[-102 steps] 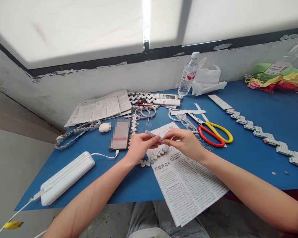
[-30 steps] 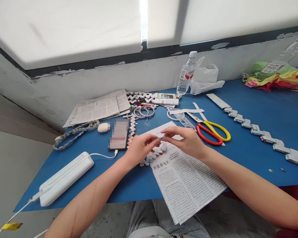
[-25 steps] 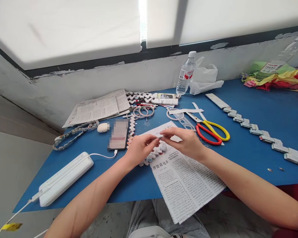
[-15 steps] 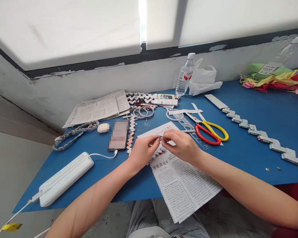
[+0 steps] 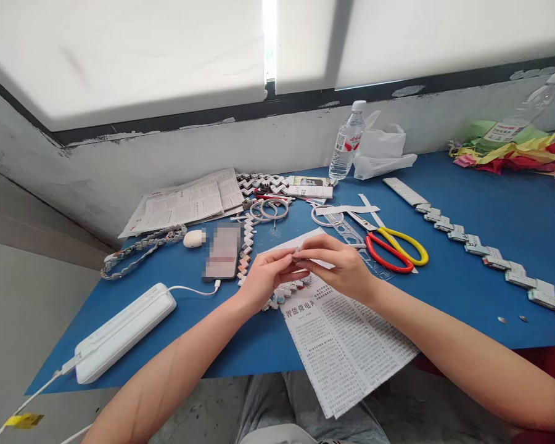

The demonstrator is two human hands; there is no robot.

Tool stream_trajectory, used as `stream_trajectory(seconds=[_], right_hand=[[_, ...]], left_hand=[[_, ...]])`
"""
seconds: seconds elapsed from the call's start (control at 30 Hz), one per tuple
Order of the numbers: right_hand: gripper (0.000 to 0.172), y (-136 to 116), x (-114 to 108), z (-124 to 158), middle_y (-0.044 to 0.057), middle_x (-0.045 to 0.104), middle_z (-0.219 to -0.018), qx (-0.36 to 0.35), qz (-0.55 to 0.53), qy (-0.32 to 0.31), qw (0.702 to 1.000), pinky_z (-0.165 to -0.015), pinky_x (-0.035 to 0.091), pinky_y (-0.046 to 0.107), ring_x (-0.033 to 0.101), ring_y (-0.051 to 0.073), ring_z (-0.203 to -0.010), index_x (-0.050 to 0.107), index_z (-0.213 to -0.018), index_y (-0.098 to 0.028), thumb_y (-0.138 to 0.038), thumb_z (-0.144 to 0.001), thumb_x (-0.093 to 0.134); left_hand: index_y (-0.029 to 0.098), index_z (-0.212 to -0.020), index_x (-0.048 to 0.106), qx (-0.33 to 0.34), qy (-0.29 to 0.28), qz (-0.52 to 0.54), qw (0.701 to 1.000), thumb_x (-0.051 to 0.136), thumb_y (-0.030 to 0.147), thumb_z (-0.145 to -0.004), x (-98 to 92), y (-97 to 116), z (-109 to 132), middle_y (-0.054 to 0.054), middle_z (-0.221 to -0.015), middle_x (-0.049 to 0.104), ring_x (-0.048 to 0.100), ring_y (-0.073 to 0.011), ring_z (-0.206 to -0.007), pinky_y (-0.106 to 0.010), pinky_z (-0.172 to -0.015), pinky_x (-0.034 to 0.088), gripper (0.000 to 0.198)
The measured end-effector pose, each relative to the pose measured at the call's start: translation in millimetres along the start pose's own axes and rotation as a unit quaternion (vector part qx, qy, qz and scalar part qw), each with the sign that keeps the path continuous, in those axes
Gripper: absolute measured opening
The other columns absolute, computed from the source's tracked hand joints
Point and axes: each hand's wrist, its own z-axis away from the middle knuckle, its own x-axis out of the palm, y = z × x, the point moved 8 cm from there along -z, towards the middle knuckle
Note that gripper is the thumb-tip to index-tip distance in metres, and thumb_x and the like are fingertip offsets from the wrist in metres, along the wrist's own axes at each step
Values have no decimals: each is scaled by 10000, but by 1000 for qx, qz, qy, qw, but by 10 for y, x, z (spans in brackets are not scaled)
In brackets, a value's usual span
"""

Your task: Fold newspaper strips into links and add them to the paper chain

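Observation:
My left hand and my right hand meet fingertip to fingertip over the middle of the blue table. Both are closed in a pinch around a small greyish piece, too covered by fingers to identify. Beneath them a zigzag chain of folded newspaper shows in part. Under the right hand and forearm a newspaper sheet spreads over the table's front edge. Red-and-yellow-handled scissors lie to the right of the hands, with white paper strips across their blades.
Left of the hands are a phone, a white power bank with cables, and a cream case. Behind stand folded newspapers, cable rings and a water bottle. Another folded chain runs along the right.
My right hand has turned, its fingers now stretched further left over the left fingertips. Both hands stay together, and more of the chain shows beneath the left one. The view shifts slightly.

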Motion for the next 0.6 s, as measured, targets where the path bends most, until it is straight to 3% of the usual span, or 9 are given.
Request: stream_trajectory(seconds=[0.13,0.3,0.47,0.6], right_hand=[[244,99,-36,-21,55,611,-938,79,-18,10,997,-743,568,377,621,187,-780,646,-1118,-272,-282,-877,608],[137,73,-11,-24,61,615,-930,60,-21,-5,998,-734,562,367,621,195,-823,702,-957,-251,-260,-895,580],[113,86,-104,1,37,630,-824,73,-57,61,994,-672,554,354,613,191,-758,735,-921,-283,-284,-863,638],[147,82,-139,20,29,645,-785,82,-70,96,990,-656,548,347,616,188,-735,750,-960,-314,-285,-854,653]], left_hand=[[158,-1066,716,-27,-32,22,999,690,276,-764,41,0,9,-111,-1142,694,600,-285,-1146,-414,-993,465,325],[175,-1203,637,-39,-26,23,999,691,259,-779,10,-12,6,-92,-1138,697,652,-254,-1059,-421,-981,485,435],[149,-1062,698,42,4,-112,993,725,320,-768,12,107,23,-94,-1047,725,680,-250,-973,-377,-838,568,341],[126,-965,724,49,27,-147,988,729,368,-751,1,133,36,-99,-927,744,694,-262,-924,-353,-742,592,322]])
